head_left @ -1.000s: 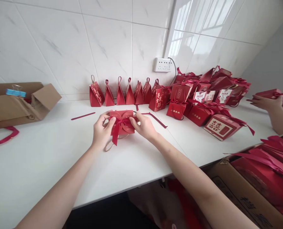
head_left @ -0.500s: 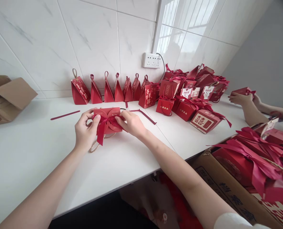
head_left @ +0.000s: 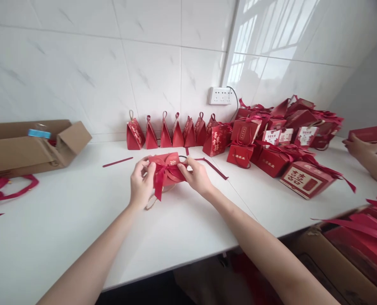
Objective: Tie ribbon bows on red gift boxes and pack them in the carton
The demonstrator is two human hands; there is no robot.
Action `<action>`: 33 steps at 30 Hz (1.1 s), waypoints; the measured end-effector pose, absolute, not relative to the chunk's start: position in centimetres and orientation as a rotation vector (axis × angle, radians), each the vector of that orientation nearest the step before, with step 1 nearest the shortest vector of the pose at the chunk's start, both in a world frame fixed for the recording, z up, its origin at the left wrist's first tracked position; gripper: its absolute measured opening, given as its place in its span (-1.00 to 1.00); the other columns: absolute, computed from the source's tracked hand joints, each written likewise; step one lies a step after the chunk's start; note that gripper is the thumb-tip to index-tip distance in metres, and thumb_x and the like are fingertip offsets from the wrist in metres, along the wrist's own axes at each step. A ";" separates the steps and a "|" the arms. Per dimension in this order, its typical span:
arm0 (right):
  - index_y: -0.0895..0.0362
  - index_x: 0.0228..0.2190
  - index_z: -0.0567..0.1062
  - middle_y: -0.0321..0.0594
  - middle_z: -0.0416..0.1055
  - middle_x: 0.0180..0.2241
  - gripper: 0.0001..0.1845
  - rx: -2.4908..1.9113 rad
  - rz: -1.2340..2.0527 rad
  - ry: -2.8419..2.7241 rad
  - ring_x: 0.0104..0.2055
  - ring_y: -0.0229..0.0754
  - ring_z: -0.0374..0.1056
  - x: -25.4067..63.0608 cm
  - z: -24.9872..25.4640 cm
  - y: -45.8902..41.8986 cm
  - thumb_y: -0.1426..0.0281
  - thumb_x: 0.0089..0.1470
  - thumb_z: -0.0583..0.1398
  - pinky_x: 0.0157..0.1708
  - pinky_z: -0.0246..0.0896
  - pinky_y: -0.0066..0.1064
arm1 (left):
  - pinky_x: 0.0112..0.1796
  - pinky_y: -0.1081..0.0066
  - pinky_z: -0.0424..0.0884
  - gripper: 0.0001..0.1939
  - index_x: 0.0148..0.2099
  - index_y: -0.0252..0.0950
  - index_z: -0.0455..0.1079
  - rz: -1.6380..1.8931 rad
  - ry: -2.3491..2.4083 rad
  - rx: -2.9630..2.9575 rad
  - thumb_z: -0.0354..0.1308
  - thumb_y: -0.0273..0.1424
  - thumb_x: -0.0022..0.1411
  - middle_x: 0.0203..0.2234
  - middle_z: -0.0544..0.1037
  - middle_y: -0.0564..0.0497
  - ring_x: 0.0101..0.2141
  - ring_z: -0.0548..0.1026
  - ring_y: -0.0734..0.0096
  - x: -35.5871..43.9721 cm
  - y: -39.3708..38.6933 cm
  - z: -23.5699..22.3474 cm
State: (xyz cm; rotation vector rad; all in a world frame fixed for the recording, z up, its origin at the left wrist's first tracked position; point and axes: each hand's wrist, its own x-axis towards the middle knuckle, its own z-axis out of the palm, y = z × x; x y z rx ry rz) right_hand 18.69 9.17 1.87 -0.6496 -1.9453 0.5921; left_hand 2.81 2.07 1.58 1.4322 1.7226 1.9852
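A small red gift box (head_left: 173,158) with petal-shaped flaps is held just over the white table between my hands. A dark red ribbon (head_left: 159,186) is tied in a bow across its front, one tail hanging down. My left hand (head_left: 141,180) grips the box's left side, thumb in front by the bow. My right hand (head_left: 197,174) is closed on the right side, its thumb pressing the bow's right loop; the fingers behind are partly hidden. A twisted cord handle (head_left: 150,202) hangs below the box near my left hand.
Several upright red boxes (head_left: 166,133) line the tiled wall. Right of them is a pile of red boxes (head_left: 273,163). Ribbon strips (head_left: 117,162) lie on the table (head_left: 163,245). Cardboard boxes stand left (head_left: 13,154) and lower right (head_left: 344,271). Another person's hand (head_left: 361,146) holds a box.
The view has swung left, showing more of the left cardboard box and a ribbon loop there. Both hands keep their hold on the gift box, with little visible change in grip.
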 end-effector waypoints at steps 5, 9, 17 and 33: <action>0.08 -0.56 0.20 -0.32 0.23 -0.57 -0.65 -0.736 0.739 -1.888 -0.53 -0.28 0.15 18.3 2.1 8.7 0.11 0.11 0.01 -0.55 0.08 -0.48 | -0.10 0.37 0.32 -0.69 -0.39 -0.24 0.21 1.919 1.796 1.412 -0.02 -0.11 0.23 -0.07 0.44 -0.04 -0.02 0.39 0.28 3.2 1.4 1.6; 0.08 -0.60 0.17 -0.35 0.15 -0.62 -0.62 -0.749 0.780 -1.840 -0.53 -0.27 0.12 18.2 2.7 8.5 0.10 0.09 0.02 -0.51 0.08 -0.45 | -0.16 0.35 0.33 -0.69 -0.38 -0.22 0.18 1.865 1.818 1.376 -0.05 -0.10 0.25 -0.02 0.42 -0.03 -0.03 0.40 0.27 3.6 1.0 1.9; 0.09 -0.51 0.25 -0.23 0.35 -0.45 -0.63 -0.770 0.902 -1.827 -0.35 -0.15 0.32 18.9 2.4 9.1 0.05 0.07 0.06 -0.29 0.24 -0.31 | -0.23 0.36 0.36 -0.69 -0.39 -0.24 0.15 1.786 1.661 1.375 -0.01 -0.11 0.24 0.15 0.29 -0.01 -0.21 0.47 0.36 3.7 0.5 2.0; 0.04 0.23 -0.12 0.09 -0.01 0.12 0.08 -0.510 0.612 -2.148 0.07 0.09 0.19 18.7 0.8 9.5 0.47 -0.24 0.31 -0.16 0.38 -0.09 | -0.43 0.56 0.35 -0.91 -0.37 -0.28 0.32 1.898 1.535 2.778 0.18 -0.46 0.17 -0.46 0.22 0.07 -0.45 0.28 0.57 4.1 0.7 0.7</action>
